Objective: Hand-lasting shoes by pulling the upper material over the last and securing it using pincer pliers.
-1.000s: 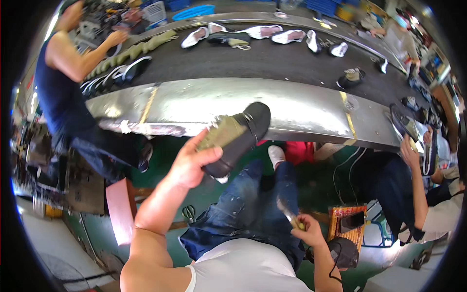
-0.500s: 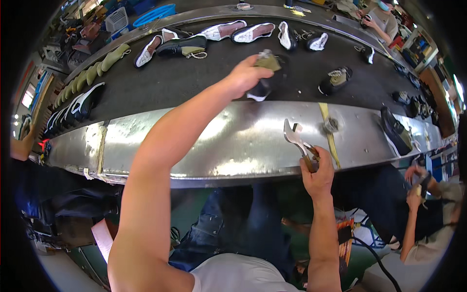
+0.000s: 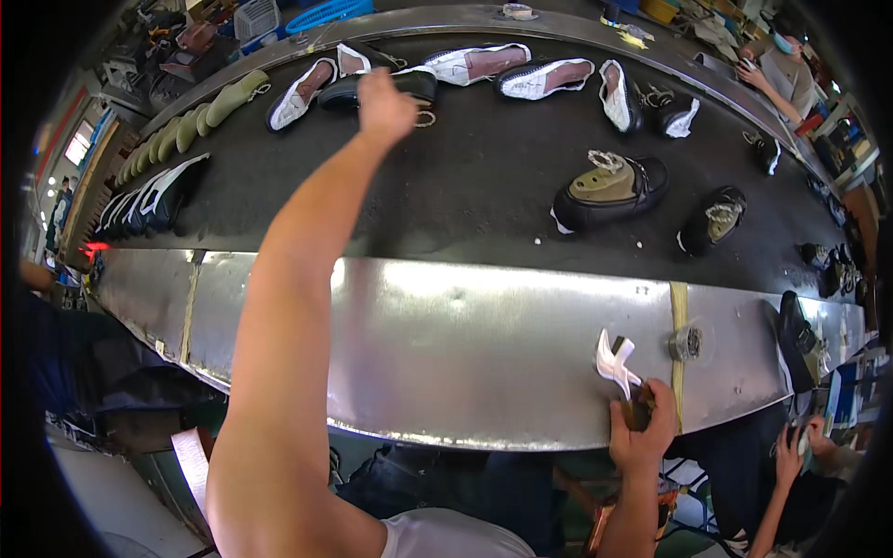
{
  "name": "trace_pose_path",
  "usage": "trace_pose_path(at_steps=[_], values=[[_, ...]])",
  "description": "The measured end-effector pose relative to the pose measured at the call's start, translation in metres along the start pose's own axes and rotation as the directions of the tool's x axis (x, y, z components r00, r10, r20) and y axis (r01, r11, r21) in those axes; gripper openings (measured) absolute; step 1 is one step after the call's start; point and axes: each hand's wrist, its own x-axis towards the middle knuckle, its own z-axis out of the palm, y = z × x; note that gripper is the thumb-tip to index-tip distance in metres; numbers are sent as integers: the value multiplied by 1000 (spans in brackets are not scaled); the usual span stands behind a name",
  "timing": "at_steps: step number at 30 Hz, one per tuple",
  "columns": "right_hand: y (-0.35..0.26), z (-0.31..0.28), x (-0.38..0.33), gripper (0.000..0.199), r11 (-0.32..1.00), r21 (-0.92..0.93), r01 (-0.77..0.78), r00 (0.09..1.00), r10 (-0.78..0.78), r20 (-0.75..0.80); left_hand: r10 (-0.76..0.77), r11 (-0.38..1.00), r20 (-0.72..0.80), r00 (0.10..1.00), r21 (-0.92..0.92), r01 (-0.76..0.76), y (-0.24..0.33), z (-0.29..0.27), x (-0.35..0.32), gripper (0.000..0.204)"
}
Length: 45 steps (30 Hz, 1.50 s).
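Left hand [image 3: 386, 102] is stretched right across the dark belt [image 3: 446, 214] and sits on top of a black shoe [image 3: 420, 86] at the far edge. I only get the back of the hand, fingers drooped over the shoe, so I honestly can't tell if they've closed on it or are just resting there. Looks to me like the reach-and-grab stage. Lifting it from there would need a proper wrap around the shoe, and enough clearance to miss the white shoe [image 3: 298, 93] just left of the hand and the other white one [image 3: 474, 63] just right of it. Right hand [image 3: 640, 437] is back near the body at the near lip of the steel ledge [image 3: 446, 325], fist tight around the brown handle of a tool with a pale forked head [image 3: 614, 358] pointing up. Between the two hands, out on the belt, lies an olive-and-black shoe [image 3: 609, 191], with a smaller black one [image 3: 712, 219] just past it. As for labels and signs, there's a yellow tape strip [image 3: 679, 312] running across the ledge right beside the right hand, with a small round roll [image 3: 686, 342] sitting on it. A white paper sheet [image 3: 191, 460] hangs below the left elbow, and a red glowing light [image 3: 93, 249] is way off to the left. A blue basket [image 3: 326, 14] is beyond the left hand, and olive soles [image 3: 200, 116] are lined up to its left.
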Motion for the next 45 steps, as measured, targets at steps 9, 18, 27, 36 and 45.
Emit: trace_pose_path(at_steps=[9, 18, 27, 36, 45], values=[[1, 1, -1, 56, 999, -49, -24, 999, 26, 31, -277, 925, 397, 875, 358, 130, -106, -26, 45, 94], [-16, -5, -2, 44, 946, -137, -294, 937, 314, 154, -162, 950, 563, 810, 310, -25, -78, -100, -13, 59], [-9, 1, 5, 45, 957, -93, -275, 953, 284, 106, -357, 821, 745, 563, 538, -190, -10, -216, -27, 44], [5, 6, -12, 45, 972, -198, -125, 985, 145, 89, -107, 983, 406, 907, -94, 158, 40, 11, 48, 86], [8, -4, -9, 64, 991, -130, 10, 983, 14, 183, -175, 951, 701, 691, -62, 304, 41, 100, 117, 101]])
